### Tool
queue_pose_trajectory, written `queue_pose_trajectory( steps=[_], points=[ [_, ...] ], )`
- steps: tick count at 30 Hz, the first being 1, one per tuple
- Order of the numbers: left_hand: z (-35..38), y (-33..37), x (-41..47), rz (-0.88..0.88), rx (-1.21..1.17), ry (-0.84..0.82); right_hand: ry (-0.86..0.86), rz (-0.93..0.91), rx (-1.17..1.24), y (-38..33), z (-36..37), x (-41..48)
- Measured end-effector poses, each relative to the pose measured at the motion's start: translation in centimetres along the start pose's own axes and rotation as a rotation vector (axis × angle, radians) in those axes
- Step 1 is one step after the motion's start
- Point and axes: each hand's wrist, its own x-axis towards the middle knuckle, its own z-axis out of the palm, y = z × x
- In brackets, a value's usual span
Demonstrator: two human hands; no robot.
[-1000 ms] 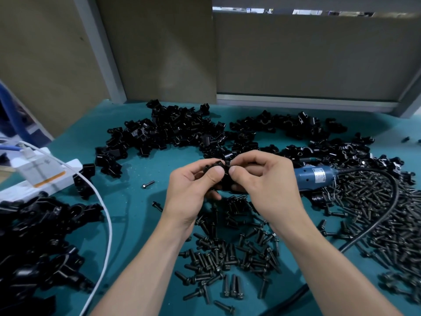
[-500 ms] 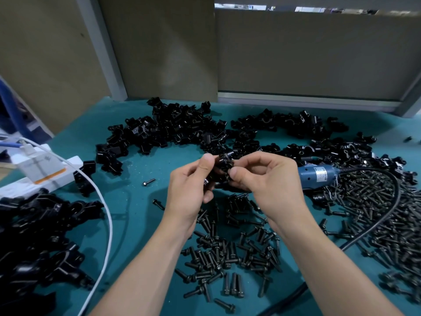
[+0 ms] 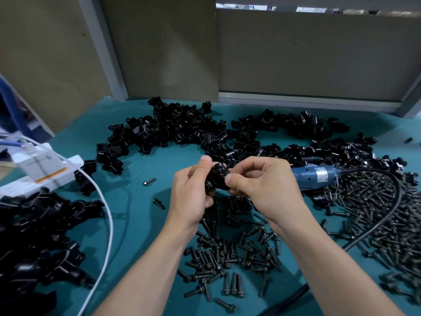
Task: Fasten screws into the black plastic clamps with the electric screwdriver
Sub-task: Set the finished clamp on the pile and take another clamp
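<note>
- The left hand (image 3: 191, 192) holds one black clamp (image 3: 216, 176), with the thumb up on top and the fingers curled round it.
- The right hand (image 3: 262, 185) pinches the same clamp with its thumb and first finger. Its other fingers are curled in.
- The clamp is up in the air, just to the left of the blue electric screwdriver (image 3: 314, 176).
- The screwdriver lies on the green table (image 3: 136, 213). No hand holds it, and the right hand hides its front end.
- A black cord (image 3: 398, 197) comes out of the back of the screwdriver and bends toward the person.
- A big pile of screws (image 3: 376, 213) lies right beside the screwdriver, and a small pile (image 3: 239, 254) lies nearer the person, under the hands.
- Many more clamps (image 3: 177, 128) lie behind the screwdriver.
- Far to its left are another heap of clamps (image 3: 34, 236) and a white cable (image 3: 107, 208).
</note>
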Motion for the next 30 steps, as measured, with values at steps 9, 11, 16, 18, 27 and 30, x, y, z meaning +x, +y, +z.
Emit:
queue_pose_trajectory(
  steps=[9,11,16,18,27,30],
  points=[
    [-0.2,0.5,0.0,0.044,0.059,-0.104,-0.006,-0.032,-0.071,-0.3,-0.1,-0.3],
    [-0.3,0.4,0.1,0.047,0.058,-0.116,-0.01,-0.03,-0.067,-0.3,-0.1,-0.3],
    [-0.1,0.2,0.3,0.049,0.0,-0.011,-0.046,-0.004,0.098,-0.3,-0.3,0.2],
    [-0.2,0.3,0.4,0.044,-0.012,0.03,0.002,-0.003,0.188,-0.2,-0.5,0.4],
    [-0.3,0.3,0.2,0.021,0.015,-0.001,0.076,0.125,0.371,-0.2,-1.8,0.6],
    [-0.2,0.5,0.2,0.008,-0.002,-0.012,0.044,0.181,0.497,-0.4,-1.9,0.6]
  ],
)
